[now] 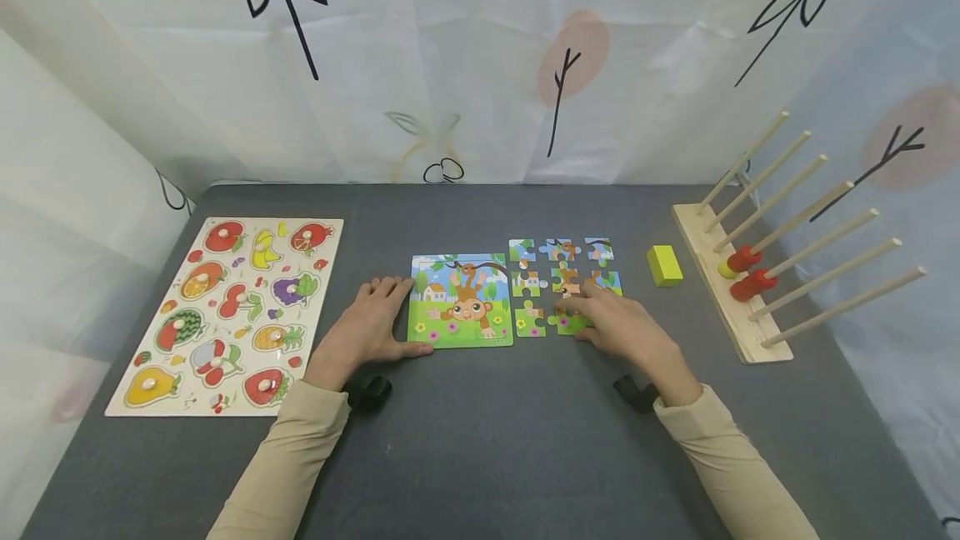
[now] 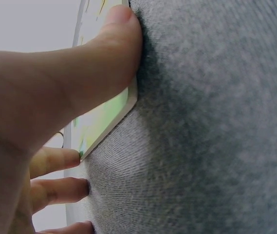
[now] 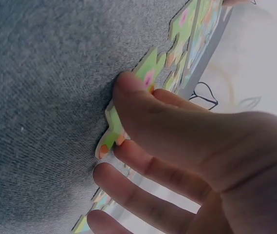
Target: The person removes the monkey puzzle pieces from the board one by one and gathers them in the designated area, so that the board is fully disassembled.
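Near the table's middle lies a square picture board (image 1: 460, 302) with a monkey hanging from a branch. My left hand (image 1: 372, 319) rests at its left side, fingers spread along the edge. The left thumb (image 2: 111, 53) lies over the board's near edge in the left wrist view. Just right of the board, jigsaw pieces (image 1: 529, 283) are laid in loose rows. My right hand (image 1: 618, 325) pinches a green puzzle piece (image 3: 149, 73) with a pink flower between thumb and index finger, in the near row. Its other fingers stretch over a neighbouring piece (image 3: 113, 119), partly hidden.
A wooden fruit puzzle board (image 1: 225, 315) with knobs lies at the left. To the right are a yellow block (image 1: 664, 266) and a wooden rack (image 1: 731, 290) with tall pegs, red beads (image 1: 752, 284) on two of them. A patterned curtain (image 1: 487, 65) hangs behind the table.
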`<state>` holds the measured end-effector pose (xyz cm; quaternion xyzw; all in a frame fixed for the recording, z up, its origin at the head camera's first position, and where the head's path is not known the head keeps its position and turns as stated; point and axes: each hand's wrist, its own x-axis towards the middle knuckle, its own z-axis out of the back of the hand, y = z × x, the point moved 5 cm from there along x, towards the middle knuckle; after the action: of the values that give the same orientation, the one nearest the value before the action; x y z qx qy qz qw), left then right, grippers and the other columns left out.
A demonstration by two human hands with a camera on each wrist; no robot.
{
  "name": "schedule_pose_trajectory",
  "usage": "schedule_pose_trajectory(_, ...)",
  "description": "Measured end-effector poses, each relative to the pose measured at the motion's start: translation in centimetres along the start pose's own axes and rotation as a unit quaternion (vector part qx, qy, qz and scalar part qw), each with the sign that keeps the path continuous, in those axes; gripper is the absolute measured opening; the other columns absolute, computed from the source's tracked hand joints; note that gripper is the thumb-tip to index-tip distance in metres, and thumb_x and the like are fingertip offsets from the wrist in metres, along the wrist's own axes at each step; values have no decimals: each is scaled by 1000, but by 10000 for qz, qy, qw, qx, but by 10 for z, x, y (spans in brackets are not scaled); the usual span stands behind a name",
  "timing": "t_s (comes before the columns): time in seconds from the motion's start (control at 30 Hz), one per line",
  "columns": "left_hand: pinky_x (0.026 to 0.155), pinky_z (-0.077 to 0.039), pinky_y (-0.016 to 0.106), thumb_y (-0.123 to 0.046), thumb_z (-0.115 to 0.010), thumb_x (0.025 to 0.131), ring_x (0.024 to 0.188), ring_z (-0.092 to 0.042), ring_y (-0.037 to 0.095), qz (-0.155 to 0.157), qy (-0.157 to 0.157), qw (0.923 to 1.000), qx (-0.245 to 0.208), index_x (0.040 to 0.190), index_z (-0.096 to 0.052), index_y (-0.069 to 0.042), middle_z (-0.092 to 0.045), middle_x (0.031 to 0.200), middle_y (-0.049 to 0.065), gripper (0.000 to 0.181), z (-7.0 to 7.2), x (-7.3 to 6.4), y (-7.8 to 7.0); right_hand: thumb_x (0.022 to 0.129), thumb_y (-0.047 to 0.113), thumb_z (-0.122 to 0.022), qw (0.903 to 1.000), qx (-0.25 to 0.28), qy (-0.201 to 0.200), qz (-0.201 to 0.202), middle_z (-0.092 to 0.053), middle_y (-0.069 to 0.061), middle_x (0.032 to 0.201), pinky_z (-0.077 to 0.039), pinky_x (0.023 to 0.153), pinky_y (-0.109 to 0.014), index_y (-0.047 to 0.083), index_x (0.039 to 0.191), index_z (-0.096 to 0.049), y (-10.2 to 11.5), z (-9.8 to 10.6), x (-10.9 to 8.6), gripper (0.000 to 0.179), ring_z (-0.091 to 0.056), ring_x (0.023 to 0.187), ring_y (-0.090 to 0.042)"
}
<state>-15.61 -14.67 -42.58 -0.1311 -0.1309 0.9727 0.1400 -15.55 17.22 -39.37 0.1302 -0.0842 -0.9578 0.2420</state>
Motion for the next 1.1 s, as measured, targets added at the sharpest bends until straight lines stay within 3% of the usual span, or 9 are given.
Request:
schedule_pose_trajectory(0.27, 110, -44, 66, -62, -82, 77, 144, -36, 53, 3, 22, 10000, -42, 157, -35, -2, -41, 156, 23, 110, -1, -2, 0, 86, 13, -82, 9999, 12, -128, 62, -62, -6, 104, -43, 58, -27, 18, 133, -69, 3, 1, 0, 49, -52, 78, -15)
schedule_pose_trajectory(0.53, 106, -46, 67, -60, -82, 77, 143, -37, 54, -93, -156, 9998, -62, 156, -37, -2, -43, 155, 23, 108, 0, -3, 0, 87, 13, -81, 9976, 66, -491, 478, -66, -6, 103, -50, 69, -34, 18, 128, -72, 22, 6, 7, 42, -58, 83, -18)
schedule_pose_trajectory(0.9, 105, -46, 69, -61, -82, 77, 146, -35, 53, -22, -119, 9999, -96, 157, -36, -4, -41, 157, 22, 108, 0, -3, 1, 86, 25, -84, 9956, -101, -329, 870, -63, -4, 101, -43, 62, -24, 18, 132, -70, 60, 5, 29, 49, -55, 79, -14)
schedule_pose_trajectory(1.1, 105, -46, 69, -61, -82, 77, 146, -34, 53, -23, -116, 9999, -109, 157, -36, -4, -41, 158, 22, 108, 0, -2, 1, 86, 30, -83, 9959, -21, -91, 895, -58, -2, 97, -36, 57, -22, 24, 134, -69, 75, 0, 41, 51, -49, 74, -13)
